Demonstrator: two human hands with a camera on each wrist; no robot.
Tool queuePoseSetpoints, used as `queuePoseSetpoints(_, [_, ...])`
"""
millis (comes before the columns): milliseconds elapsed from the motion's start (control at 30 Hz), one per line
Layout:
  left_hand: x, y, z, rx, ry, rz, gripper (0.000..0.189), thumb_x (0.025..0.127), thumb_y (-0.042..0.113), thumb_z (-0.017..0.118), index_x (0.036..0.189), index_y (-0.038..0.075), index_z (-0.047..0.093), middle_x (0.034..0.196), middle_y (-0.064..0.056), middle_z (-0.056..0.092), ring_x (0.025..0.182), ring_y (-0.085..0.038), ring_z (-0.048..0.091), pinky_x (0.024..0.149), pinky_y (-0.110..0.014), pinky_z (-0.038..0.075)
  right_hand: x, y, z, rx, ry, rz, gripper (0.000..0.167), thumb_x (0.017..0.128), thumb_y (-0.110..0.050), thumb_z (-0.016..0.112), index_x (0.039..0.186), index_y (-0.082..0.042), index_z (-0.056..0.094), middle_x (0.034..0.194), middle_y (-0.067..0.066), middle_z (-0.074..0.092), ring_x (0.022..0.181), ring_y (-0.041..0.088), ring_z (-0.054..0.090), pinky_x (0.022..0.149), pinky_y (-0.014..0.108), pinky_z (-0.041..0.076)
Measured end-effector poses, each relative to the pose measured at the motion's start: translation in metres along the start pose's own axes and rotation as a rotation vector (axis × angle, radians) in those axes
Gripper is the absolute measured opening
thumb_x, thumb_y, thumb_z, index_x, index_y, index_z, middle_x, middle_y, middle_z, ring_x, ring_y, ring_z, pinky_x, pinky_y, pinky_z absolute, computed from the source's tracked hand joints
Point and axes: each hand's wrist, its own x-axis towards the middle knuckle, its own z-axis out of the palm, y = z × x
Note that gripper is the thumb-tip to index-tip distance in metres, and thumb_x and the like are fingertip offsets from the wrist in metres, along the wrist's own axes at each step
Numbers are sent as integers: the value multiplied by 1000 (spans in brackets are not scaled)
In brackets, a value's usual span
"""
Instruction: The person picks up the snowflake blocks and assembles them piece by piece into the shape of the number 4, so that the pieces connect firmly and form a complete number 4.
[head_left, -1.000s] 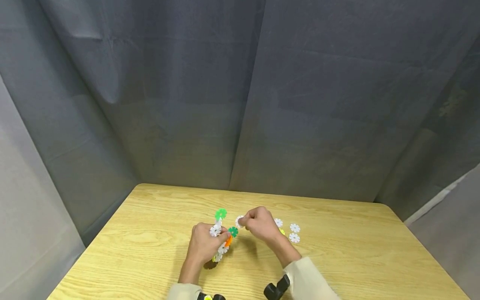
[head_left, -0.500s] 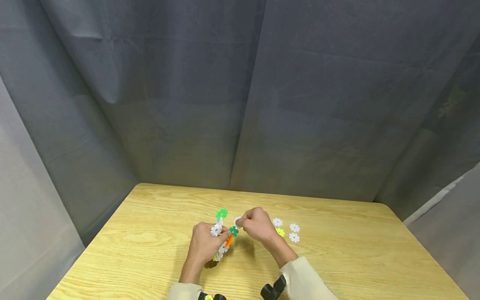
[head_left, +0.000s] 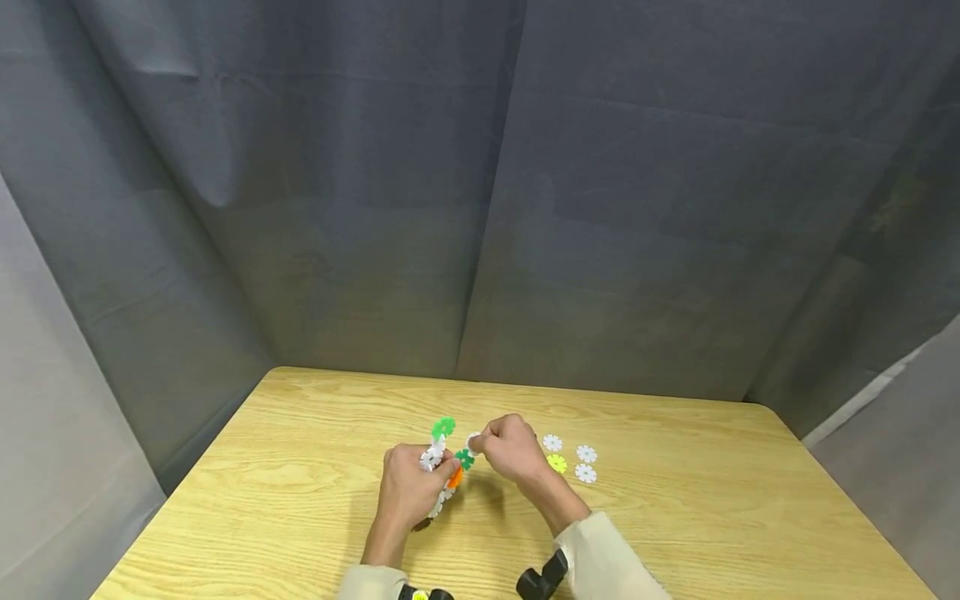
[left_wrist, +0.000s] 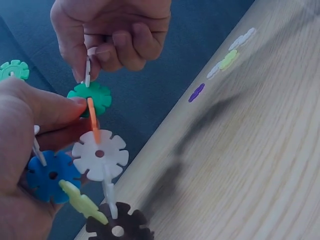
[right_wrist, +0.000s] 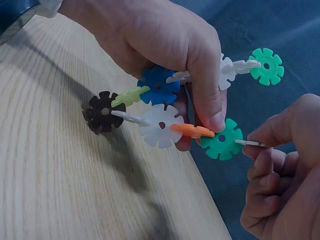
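Notched plastic snowflake discs are linked edge to edge in a chain. My left hand (head_left: 407, 485) grips it, with the thumb pressed on a dark green disc (right_wrist: 222, 145). From that disc the chain runs through an orange disc (right_wrist: 192, 131) and white ones to a dark brown disc (right_wrist: 102, 114). It turns back through a yellow disc (right_wrist: 131, 96) and a blue disc (right_wrist: 159, 86), ending at a bright green disc (right_wrist: 266, 66). Between thumb and index finger, my right hand (head_left: 517, 450) pinches a white disc (right_wrist: 249, 143), its edge at the dark green disc's rim; whether it sits in a slot I cannot tell.
Right of my hands, several loose discs lie flat on the wooden table (head_left: 712, 500), among them a yellow disc (head_left: 557, 463) and a white disc (head_left: 587, 453). A purple disc (left_wrist: 196, 93) lies near them. Grey curtains (head_left: 637, 208) hang behind the table.
My right hand has brought the white disc left until it meets the dark green disc's rim. My left hand has kept its grip, and the chain has tilted slightly.
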Motion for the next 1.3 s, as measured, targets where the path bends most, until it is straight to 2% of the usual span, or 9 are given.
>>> queuePoseSetpoints(233, [-2,0,1,-10,14,-7,11,84,7,80,74,7,75,63,1,68,55,-17,65,52,-29,53,-1,-1,3,22,-28,17,35,82,-8,68,53,-11,49,46,-8,32,43,9,26,47,27,30])
queuePoseSetpoints(467, [0,-2,-3,-6,12,0,12,83,9,81,73,7,75,63,1,68,55,-15,63,52,-27,51,0,-3,4,3,-42,-2,35,81,-9,66,52,-14,47,46,-9,31,43,8,24,43,25,24])
queuePoseSetpoints(633, [0,-4,-5,-4,-10,-11,12,84,10,81,74,7,75,62,1,67,53,-12,60,51,-25,49,0,-1,0,-5,-71,10,36,85,-17,68,54,-13,50,51,-6,39,47,9,31,45,25,28])
queuePoseSetpoints(767, [1,-4,-6,-7,-9,-22,12,83,10,81,73,7,75,61,0,67,52,-12,59,49,-25,48,2,1,-7,-4,-72,16,40,90,-32,71,60,-9,58,59,-2,47,53,12,37,49,27,31])
queuePoseSetpoints(900, [1,-3,-6,-18,-17,-28,12,84,10,80,73,6,75,61,-1,67,52,-15,60,48,-25,49,4,5,-15,13,-64,33,44,92,-42,70,64,-9,62,59,-1,47,52,13,35,50,28,31])
queuePoseSetpoints(1067, [0,-3,-7,-36,-46,-30,11,85,10,79,78,3,76,65,-2,68,54,-17,63,50,-25,51,8,14,-24,18,-42,46,41,94,-41,69,72,-7,69,66,2,55,57,15,44,53,30,38])
queuePoseSetpoints(1300, [0,-4,-7,-27,-70,-23,9,86,10,78,79,4,76,63,-1,68,48,-8,52,45,-19,43,15,29,-32,-32,-20,59,33,96,-35,68,96,-3,76,95,5,68,80,22,60,67,37,50])
